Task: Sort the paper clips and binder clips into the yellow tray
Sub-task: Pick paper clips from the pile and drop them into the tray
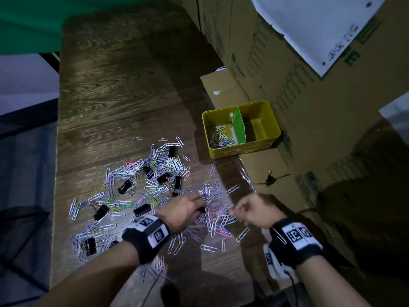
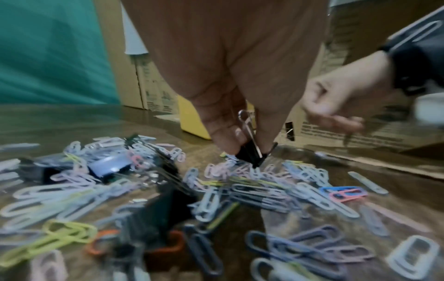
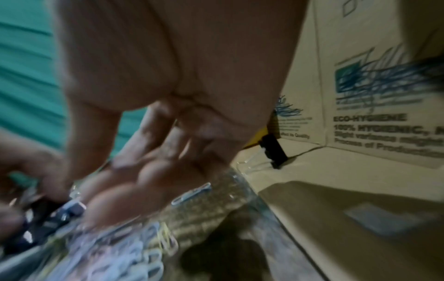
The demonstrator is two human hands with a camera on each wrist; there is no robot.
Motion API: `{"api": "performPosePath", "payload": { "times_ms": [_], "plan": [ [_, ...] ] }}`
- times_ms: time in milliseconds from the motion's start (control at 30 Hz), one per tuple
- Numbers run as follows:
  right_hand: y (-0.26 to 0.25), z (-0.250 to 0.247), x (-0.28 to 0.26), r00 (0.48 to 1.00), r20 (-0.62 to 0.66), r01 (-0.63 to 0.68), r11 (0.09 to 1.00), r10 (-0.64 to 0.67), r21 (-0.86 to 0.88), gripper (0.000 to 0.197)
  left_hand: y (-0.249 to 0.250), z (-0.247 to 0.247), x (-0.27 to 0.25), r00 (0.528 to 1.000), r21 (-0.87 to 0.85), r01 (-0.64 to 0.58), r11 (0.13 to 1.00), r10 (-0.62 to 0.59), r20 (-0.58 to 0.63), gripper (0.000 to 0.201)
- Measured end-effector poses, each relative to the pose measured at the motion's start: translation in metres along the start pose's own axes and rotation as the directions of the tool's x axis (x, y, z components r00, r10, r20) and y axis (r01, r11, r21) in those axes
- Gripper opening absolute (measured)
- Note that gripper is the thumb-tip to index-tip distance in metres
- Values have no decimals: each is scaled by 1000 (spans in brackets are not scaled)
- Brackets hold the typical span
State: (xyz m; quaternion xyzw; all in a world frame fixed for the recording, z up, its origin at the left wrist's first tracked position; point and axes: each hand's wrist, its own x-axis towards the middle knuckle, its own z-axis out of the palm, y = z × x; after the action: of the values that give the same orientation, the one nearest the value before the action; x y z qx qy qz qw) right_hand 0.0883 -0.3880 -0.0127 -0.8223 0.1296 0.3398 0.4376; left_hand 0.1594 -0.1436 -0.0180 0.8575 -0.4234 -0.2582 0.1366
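Note:
A loose pile of coloured paper clips (image 1: 159, 173) with black binder clips (image 1: 125, 186) among them covers the near half of the wooden table. The yellow tray (image 1: 241, 151) stands at the right and a green divider (image 1: 239, 125) splits it. Paper clips (image 1: 221, 136) lie in its left compartment, and the right compartment looks bare. My left hand (image 1: 200, 207) hangs low over the pile and pinches a small black binder clip (image 2: 252, 157) by its body between thumb and finger. My right hand (image 1: 234, 211) hovers just right of it with curled fingers. Blur hides whether it holds anything.
Stacked cardboard boxes (image 1: 309, 107) wall off the right side, right behind the tray. A bunch of keys (image 1: 270, 180) lies on flat cardboard beside the table's right edge. The table's left edge (image 1: 58, 151) drops to the floor. The far half of the tabletop (image 1: 124, 74) is bare wood.

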Motion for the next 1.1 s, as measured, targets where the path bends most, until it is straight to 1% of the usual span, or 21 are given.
{"api": "performPosePath", "payload": {
  "times_ms": [33,67,133,200,267,333,400,433,467,500,533,567,600,667,733,767,800,867,900,1000,1100],
  "plan": [
    [6,4,-4,993,93,-67,993,76,-101,44,-6,-5,0,1000,31,27,999,-26,-10,26],
    [9,10,-7,976,182,-84,981,116,-175,39,-11,-9,1,999,63,51,997,-51,-9,27],
    [9,21,-13,952,281,-58,975,119,-215,31,-17,-14,3,997,148,82,986,-83,0,29],
    [9,32,-12,966,254,7,985,38,-175,26,-19,-13,5,993,277,121,953,-117,-31,32],
    [9,38,-7,984,170,77,988,-53,-135,22,-13,-9,6,988,381,152,912,-134,-73,40],
    [9,41,-7,995,59,88,991,-82,-102,20,3,-4,4,995,385,75,920,-43,-92,36],
    [14,42,-7,998,-15,66,995,-68,-80,15,19,8,2,997,341,-77,937,65,48,19],
    [18,42,-7,999,3,46,997,-46,-69,13,25,15,0,987,302,-109,947,66,149,16],
    [21,43,-8,998,67,16,998,-13,-58,12,29,23,-2,964,262,-111,959,40,262,18],
    [22,44,-10,988,155,-4,999,11,-50,14,31,29,-5,944,234,-108,966,26,329,20],
    [22,46,-11,973,230,-4,999,16,-52,16,32,34,-6,939,220,-105,970,24,343,20],
    [21,49,-10,965,262,11,998,5,-58,17,32,38,-5,944,208,-102,973,28,329,20],
    [18,50,-9,972,236,36,997,-18,-68,19,34,39,-2,954,183,-96,978,38,297,21],
    [11,50,-5,997,42,69,991,-65,-115,21,40,35,8,977,117,-92,989,67,202,22],
    [6,50,-2,976,-198,48,977,-91,-209,32,43,27,20,996,96,-57,994,51,67,26],
    [5,51,-2,954,-284,12,964,-91,-266,43,43,23,24,1000,109,-15,994,15,4,33],
    [5,53,0,937,-340,-35,945,-83,-326,56,41,21,27,999,130,42,991,-40,-22,44],
    [5,59,3,922,-382,-122,892,-60,-436,81,37,18,32,989,172,140,975,-145,16,68],
    [5,63,5,922,-382,-142,871,-56,-471,86,36,17,34,982,188,166,968,-179,56,74],
    [-1,69,8,939,-336,-96,887,-70,-451,74,36,17,39,974,245,148,958,-184,133,67],
    [-8,68,9,944,-314,-38,918,-96,-395,66,37,24,38,982,257,98,961,-135,132,53]
  ]
}}
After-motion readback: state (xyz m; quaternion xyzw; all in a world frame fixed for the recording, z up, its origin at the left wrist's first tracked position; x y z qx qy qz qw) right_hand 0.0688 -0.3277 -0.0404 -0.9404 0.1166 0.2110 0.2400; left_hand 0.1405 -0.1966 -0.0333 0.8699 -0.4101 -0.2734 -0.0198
